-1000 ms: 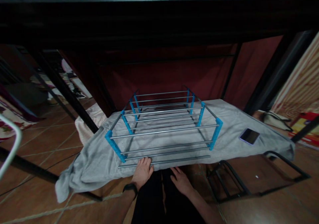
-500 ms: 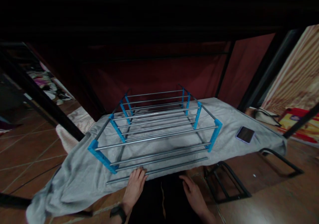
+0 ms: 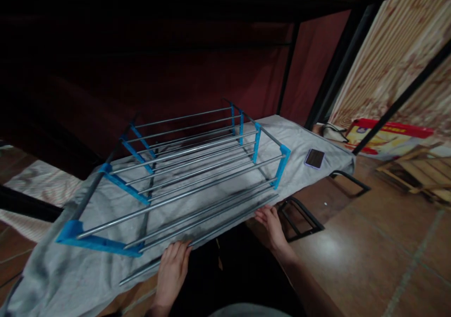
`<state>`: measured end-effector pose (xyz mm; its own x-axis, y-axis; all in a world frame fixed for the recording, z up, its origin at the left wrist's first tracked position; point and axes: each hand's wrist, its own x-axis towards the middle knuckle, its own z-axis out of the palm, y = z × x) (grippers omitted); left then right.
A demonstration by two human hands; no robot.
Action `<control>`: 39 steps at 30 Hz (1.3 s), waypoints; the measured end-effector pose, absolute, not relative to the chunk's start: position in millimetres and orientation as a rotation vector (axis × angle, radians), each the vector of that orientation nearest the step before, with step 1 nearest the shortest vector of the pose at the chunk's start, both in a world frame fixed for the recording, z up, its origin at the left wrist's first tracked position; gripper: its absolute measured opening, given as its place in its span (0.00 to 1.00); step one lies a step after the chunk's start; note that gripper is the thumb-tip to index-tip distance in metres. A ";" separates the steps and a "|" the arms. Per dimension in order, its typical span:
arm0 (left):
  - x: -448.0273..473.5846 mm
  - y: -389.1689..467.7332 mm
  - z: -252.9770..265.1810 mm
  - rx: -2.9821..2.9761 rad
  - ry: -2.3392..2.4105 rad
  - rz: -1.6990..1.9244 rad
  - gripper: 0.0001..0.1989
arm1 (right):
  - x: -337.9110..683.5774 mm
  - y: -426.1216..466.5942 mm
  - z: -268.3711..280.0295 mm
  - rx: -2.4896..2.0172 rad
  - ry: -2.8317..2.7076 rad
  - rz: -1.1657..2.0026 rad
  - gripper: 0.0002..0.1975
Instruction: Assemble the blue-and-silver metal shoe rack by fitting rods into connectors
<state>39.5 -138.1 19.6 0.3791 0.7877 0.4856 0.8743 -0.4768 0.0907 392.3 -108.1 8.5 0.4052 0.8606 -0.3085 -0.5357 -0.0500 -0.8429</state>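
A rack of grey metal tubes (image 3: pixel 197 190) with blue plastic brackets (image 3: pixel 105 249) lies across a grey blanket (image 3: pixel 52 274). Along the front edge, apart from the brackets, is a loose metal tubing length (image 3: pixel 141 273); whether it is one tube or two side by side, I cannot tell. My left hand (image 3: pixel 172 266) is over its left part, fingers bent down around it and their tips partly hidden. Near its right end, my right hand (image 3: pixel 269 218) touches it with fingertips extended and slightly apart.
A phone (image 3: pixel 314 158) lies on the blanket at right. Black metal frames (image 3: pixel 302 218) stand by the blanket's right front edge. Beyond are a red and yellow box (image 3: pixel 384 136) and a wooden slatted piece (image 3: pixel 419 169). A dark beam spans overhead.
The view has turned to the right. My right hand has moved from my lap up to the right part of the loose tube. My left hand stays on its left part.
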 end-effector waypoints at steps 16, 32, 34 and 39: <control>10.8 -110.9 -2.1 -2.549 -1.323 -0.595 0.15 | 419.4 -62.4 9.6 -1.036 -0.282 1.218 0.13; -0.1 -108.4 4.6 -2.610 -1.185 -0.600 0.16 | 435.8 -58.1 11.6 -1.015 -0.243 1.235 0.13; 2.8 -108.4 6.4 -2.603 -1.202 -0.628 0.15 | 434.1 -58.5 12.0 -0.995 -0.223 1.243 0.13; 11.1 -107.2 15.7 -2.680 -1.290 -0.660 0.12 | 429.3 -58.4 12.8 -0.965 -0.198 1.269 0.12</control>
<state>11.1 -107.2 15.7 0.5485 0.7227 0.4206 0.7639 -0.6376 0.0994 429.3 -58.4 12.8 0.3378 0.8661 -0.3684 -0.7132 -0.0199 -0.7007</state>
